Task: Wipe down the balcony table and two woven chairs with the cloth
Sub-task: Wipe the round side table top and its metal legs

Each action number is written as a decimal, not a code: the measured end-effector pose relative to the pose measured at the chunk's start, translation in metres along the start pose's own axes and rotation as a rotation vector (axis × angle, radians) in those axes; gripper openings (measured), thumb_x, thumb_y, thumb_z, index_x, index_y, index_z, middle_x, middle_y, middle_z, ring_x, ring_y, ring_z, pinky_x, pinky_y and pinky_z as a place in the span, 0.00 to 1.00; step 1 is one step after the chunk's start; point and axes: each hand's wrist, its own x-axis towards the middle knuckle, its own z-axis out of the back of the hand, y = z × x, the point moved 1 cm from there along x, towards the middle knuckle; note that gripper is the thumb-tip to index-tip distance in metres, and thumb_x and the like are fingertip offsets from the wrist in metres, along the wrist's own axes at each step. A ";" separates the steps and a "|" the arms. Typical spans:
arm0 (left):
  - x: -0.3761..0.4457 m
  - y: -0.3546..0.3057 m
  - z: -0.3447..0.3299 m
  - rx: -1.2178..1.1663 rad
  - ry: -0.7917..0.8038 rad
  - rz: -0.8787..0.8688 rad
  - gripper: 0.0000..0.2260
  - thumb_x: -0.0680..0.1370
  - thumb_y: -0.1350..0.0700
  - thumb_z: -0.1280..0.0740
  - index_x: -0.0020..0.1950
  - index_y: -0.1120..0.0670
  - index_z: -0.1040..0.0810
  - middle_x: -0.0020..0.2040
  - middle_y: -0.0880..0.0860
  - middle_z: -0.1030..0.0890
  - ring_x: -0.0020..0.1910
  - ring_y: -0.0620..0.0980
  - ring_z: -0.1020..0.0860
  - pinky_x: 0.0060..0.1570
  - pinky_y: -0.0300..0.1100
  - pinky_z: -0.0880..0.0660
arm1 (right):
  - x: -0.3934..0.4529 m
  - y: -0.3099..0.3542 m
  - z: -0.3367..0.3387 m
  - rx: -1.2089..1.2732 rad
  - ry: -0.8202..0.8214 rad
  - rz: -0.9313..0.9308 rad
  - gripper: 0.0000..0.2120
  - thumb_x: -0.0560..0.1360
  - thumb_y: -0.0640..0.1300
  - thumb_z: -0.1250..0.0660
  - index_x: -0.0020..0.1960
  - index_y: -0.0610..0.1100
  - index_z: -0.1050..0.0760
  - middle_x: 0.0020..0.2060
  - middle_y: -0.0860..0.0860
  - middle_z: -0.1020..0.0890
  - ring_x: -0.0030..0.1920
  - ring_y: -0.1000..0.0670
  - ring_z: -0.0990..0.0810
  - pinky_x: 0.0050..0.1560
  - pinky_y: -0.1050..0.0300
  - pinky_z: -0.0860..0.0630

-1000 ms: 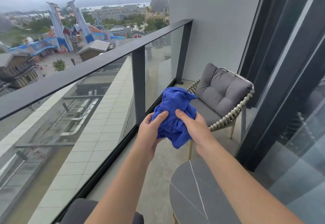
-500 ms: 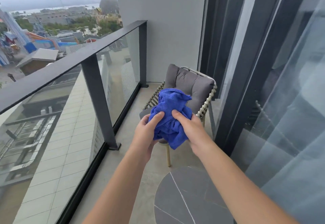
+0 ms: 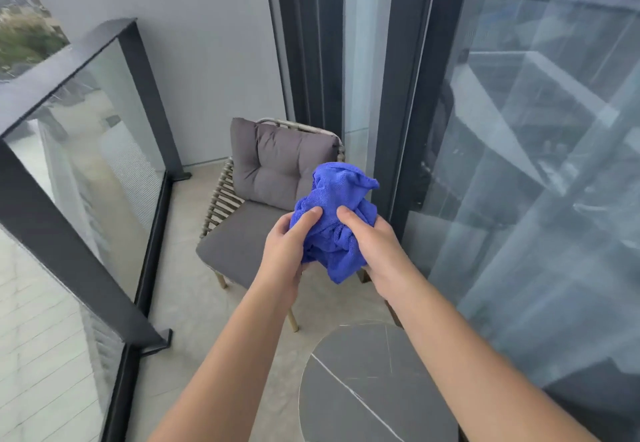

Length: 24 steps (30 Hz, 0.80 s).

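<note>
The round dark grey stone table (image 3: 367, 393) sits low and near, with bare top all across it. Beyond it stands the woven rope chair with grey cushions (image 3: 256, 199), and a strip of pale floor (image 3: 180, 289) runs open between the chair and the black-framed glass railing (image 3: 79, 171) on the left. On the right, the tall dark-framed glass door (image 3: 519, 164) blocks the way, close beside chair and table

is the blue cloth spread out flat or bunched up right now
Bunched up. The blue cloth is crumpled into a wad, gripped by both hands, left and right.
</note>
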 end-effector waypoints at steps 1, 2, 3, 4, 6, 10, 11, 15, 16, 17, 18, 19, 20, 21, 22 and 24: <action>0.000 0.001 -0.002 -0.002 0.008 0.003 0.18 0.78 0.49 0.27 0.61 0.59 0.21 0.56 0.60 0.15 0.55 0.62 0.16 0.53 0.55 0.20 | 0.000 0.001 0.002 -0.002 -0.008 -0.002 0.13 0.79 0.51 0.28 0.61 0.49 0.20 0.53 0.51 0.12 0.54 0.51 0.13 0.62 0.49 0.19; 0.000 0.002 -0.003 -0.006 0.017 0.003 0.18 0.78 0.49 0.27 0.61 0.59 0.21 0.56 0.60 0.15 0.55 0.62 0.16 0.51 0.53 0.20 | 0.000 0.002 0.002 -0.007 -0.011 -0.004 0.13 0.79 0.51 0.28 0.61 0.50 0.20 0.52 0.52 0.12 0.54 0.51 0.13 0.62 0.48 0.19; -0.001 0.002 -0.003 -0.012 0.025 0.004 0.18 0.78 0.49 0.27 0.61 0.60 0.22 0.56 0.60 0.15 0.55 0.62 0.16 0.50 0.52 0.20 | 0.000 0.002 0.003 -0.017 -0.010 -0.008 0.13 0.78 0.52 0.28 0.62 0.50 0.20 0.52 0.52 0.12 0.54 0.51 0.13 0.63 0.47 0.20; -0.003 0.001 -0.003 -0.017 0.026 0.001 0.18 0.78 0.49 0.28 0.61 0.60 0.22 0.56 0.60 0.15 0.55 0.62 0.16 0.49 0.51 0.20 | -0.001 0.003 0.003 -0.027 -0.003 -0.011 0.13 0.79 0.52 0.28 0.62 0.50 0.20 0.52 0.52 0.12 0.54 0.50 0.13 0.64 0.46 0.20; -0.007 -0.002 -0.002 -0.022 0.017 -0.008 0.18 0.78 0.49 0.28 0.61 0.59 0.22 0.56 0.61 0.15 0.53 0.61 0.16 0.47 0.50 0.21 | -0.002 0.005 0.003 -0.056 0.028 -0.010 0.13 0.79 0.52 0.28 0.62 0.50 0.20 0.53 0.51 0.12 0.55 0.50 0.13 0.64 0.46 0.20; -0.028 -0.002 -0.002 -0.029 -0.016 -0.010 0.16 0.79 0.50 0.28 0.61 0.58 0.21 0.55 0.59 0.14 0.47 0.55 0.15 0.45 0.48 0.21 | -0.007 0.004 0.006 -0.109 0.085 -0.027 0.12 0.78 0.54 0.28 0.59 0.53 0.19 0.52 0.52 0.12 0.55 0.48 0.13 0.63 0.41 0.20; -0.034 0.000 -0.002 -0.027 -0.023 -0.011 0.15 0.79 0.50 0.28 0.61 0.58 0.21 0.54 0.59 0.14 0.47 0.54 0.15 0.45 0.47 0.21 | -0.009 0.003 0.006 -0.117 0.093 -0.030 0.11 0.78 0.54 0.27 0.59 0.53 0.19 0.51 0.52 0.12 0.54 0.47 0.13 0.63 0.41 0.20; -0.050 0.011 0.001 -0.006 -0.027 0.001 0.17 0.79 0.51 0.28 0.63 0.59 0.22 0.56 0.59 0.15 0.47 0.54 0.16 0.44 0.47 0.22 | -0.022 -0.011 0.012 -0.140 0.099 -0.050 0.12 0.76 0.56 0.27 0.58 0.54 0.19 0.51 0.53 0.12 0.54 0.48 0.13 0.62 0.41 0.19; -0.052 0.014 0.000 0.000 -0.020 0.010 0.17 0.79 0.51 0.28 0.63 0.59 0.22 0.57 0.59 0.15 0.47 0.55 0.15 0.43 0.46 0.21 | -0.027 -0.015 0.015 -0.134 0.091 -0.054 0.12 0.77 0.55 0.27 0.58 0.54 0.19 0.51 0.53 0.12 0.54 0.48 0.13 0.62 0.41 0.19; -0.054 0.017 -0.002 0.007 -0.009 0.020 0.17 0.79 0.51 0.28 0.63 0.59 0.22 0.57 0.59 0.15 0.48 0.55 0.15 0.43 0.46 0.21 | -0.032 -0.019 0.019 -0.122 0.080 -0.056 0.11 0.77 0.55 0.28 0.58 0.54 0.19 0.52 0.53 0.12 0.55 0.48 0.13 0.62 0.42 0.19; -0.055 0.019 -0.005 0.015 0.004 0.030 0.16 0.79 0.51 0.28 0.63 0.59 0.22 0.56 0.59 0.15 0.48 0.56 0.15 0.43 0.46 0.21 | -0.035 -0.022 0.023 -0.111 0.070 -0.064 0.11 0.78 0.55 0.28 0.59 0.54 0.19 0.52 0.53 0.12 0.55 0.48 0.14 0.62 0.43 0.19; -0.055 0.021 -0.008 0.022 0.023 0.039 0.16 0.79 0.51 0.28 0.63 0.59 0.22 0.57 0.59 0.15 0.49 0.56 0.15 0.43 0.47 0.21 | -0.038 -0.023 0.027 -0.103 0.058 -0.071 0.11 0.78 0.55 0.29 0.59 0.54 0.20 0.52 0.52 0.12 0.56 0.48 0.14 0.61 0.44 0.19; -0.054 0.023 -0.012 0.030 0.049 0.048 0.17 0.79 0.51 0.28 0.63 0.59 0.22 0.57 0.60 0.15 0.49 0.56 0.15 0.43 0.47 0.21 | -0.041 -0.022 0.033 -0.098 0.038 -0.075 0.11 0.79 0.55 0.29 0.59 0.53 0.20 0.52 0.52 0.12 0.56 0.47 0.14 0.60 0.45 0.19; -0.053 0.024 -0.016 0.038 0.071 0.052 0.17 0.79 0.51 0.28 0.63 0.59 0.22 0.56 0.60 0.15 0.49 0.56 0.15 0.43 0.47 0.22 | -0.042 -0.021 0.038 -0.098 0.019 -0.073 0.10 0.79 0.55 0.29 0.58 0.53 0.19 0.52 0.51 0.12 0.55 0.47 0.13 0.59 0.46 0.19; -0.051 0.024 -0.020 0.045 0.094 0.053 0.17 0.79 0.51 0.29 0.63 0.59 0.22 0.56 0.60 0.15 0.49 0.57 0.15 0.44 0.47 0.22 | -0.043 -0.019 0.042 -0.101 0.000 -0.071 0.10 0.79 0.55 0.29 0.58 0.53 0.19 0.51 0.51 0.12 0.55 0.47 0.13 0.58 0.47 0.19; -0.047 0.024 -0.024 0.053 0.151 0.053 0.17 0.79 0.51 0.29 0.64 0.59 0.23 0.57 0.60 0.15 0.51 0.59 0.15 0.46 0.48 0.21 | -0.045 -0.017 0.048 -0.101 -0.041 -0.064 0.11 0.78 0.55 0.29 0.57 0.52 0.19 0.50 0.51 0.12 0.53 0.47 0.13 0.61 0.44 0.19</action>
